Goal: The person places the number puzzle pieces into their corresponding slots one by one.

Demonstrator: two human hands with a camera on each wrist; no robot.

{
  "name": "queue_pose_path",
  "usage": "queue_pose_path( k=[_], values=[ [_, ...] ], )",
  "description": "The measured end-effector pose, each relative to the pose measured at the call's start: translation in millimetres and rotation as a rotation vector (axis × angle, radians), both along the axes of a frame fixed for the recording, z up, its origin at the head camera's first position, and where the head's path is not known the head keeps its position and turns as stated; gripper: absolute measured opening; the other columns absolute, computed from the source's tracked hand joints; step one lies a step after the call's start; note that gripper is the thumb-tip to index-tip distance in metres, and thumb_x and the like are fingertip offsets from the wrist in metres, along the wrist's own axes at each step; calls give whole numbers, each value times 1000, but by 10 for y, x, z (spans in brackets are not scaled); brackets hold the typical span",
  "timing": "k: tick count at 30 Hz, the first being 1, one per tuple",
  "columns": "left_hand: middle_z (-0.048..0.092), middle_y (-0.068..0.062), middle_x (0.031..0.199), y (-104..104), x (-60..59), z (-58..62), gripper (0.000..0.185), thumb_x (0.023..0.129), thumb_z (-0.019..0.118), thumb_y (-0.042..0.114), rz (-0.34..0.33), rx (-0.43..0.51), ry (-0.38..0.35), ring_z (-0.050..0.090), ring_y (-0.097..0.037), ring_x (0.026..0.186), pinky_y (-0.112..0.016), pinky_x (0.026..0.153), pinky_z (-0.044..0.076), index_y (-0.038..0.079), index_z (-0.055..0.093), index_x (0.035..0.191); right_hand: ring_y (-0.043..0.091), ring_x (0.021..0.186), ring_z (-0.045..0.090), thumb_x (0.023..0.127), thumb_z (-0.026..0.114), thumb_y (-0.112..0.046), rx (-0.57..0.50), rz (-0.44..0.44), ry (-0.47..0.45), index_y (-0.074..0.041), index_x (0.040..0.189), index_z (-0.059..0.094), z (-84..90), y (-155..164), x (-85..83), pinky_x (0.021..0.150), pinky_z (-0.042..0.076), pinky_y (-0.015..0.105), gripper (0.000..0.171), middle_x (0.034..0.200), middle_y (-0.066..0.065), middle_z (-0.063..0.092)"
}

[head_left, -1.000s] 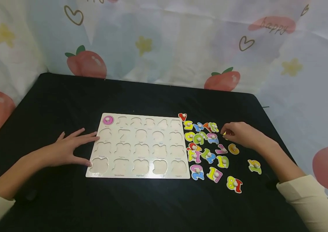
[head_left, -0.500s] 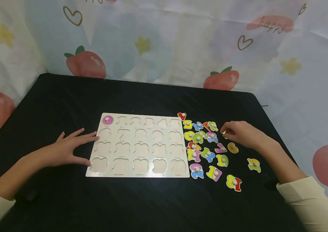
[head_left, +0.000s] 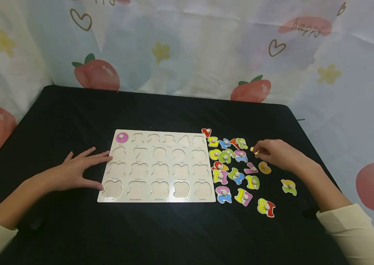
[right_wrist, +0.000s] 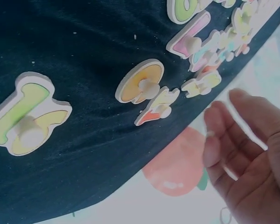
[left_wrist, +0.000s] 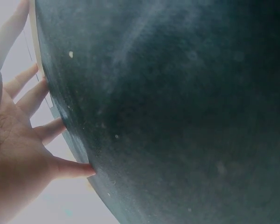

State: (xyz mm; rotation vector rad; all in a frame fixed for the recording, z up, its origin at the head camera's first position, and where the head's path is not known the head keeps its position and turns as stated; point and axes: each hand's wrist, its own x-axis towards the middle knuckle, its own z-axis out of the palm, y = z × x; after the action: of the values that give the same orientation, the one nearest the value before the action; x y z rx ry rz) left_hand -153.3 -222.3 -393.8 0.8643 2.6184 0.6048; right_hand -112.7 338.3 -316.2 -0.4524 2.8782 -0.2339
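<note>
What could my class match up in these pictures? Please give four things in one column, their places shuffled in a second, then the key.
Things
1. Left hand
2. Round pink piece
3. Piece with a yellow 8 and red 1
4. Small red piece

Places
A. Beside the far right corner of the board
B. On the table, lowest of the four in the head view
C. At the board's left edge
D. In the board's far left recess

Pairs: 1-C, 2-D, 3-B, 4-A

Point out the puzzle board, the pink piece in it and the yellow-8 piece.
Puzzle board (head_left: 128, 169), head view, bare surface.
Pink piece (head_left: 121, 137), head view, knob.
Yellow-8 piece (head_left: 267, 207), head view, knob.
</note>
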Motion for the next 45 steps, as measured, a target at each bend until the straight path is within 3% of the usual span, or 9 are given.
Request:
queue_pose_path(
  k=[24, 45],
  values=[
    [30, -15, 150, -1, 0, -5, 96, 65, 72, 65, 0, 3, -7, 12, -48, 135, -79, 90, 2, 16, 42, 142, 11, 70, 52, 89, 62, -4, 8, 34, 38, 0, 102, 65, 9, 56, 53, 65, 49, 33, 14, 82, -2, 60],
    [30, -15, 150, 0, -4, -14, 96, 66, 71, 65, 10, -6, 4, 12, -48, 135, -79, 91, 2, 16, 42, 142, 13, 71, 53, 89, 63, -5, 24, 19, 48, -1, 103, 66, -32, 24, -14, 67, 50, 34, 15, 84, 0, 61]
  ],
)
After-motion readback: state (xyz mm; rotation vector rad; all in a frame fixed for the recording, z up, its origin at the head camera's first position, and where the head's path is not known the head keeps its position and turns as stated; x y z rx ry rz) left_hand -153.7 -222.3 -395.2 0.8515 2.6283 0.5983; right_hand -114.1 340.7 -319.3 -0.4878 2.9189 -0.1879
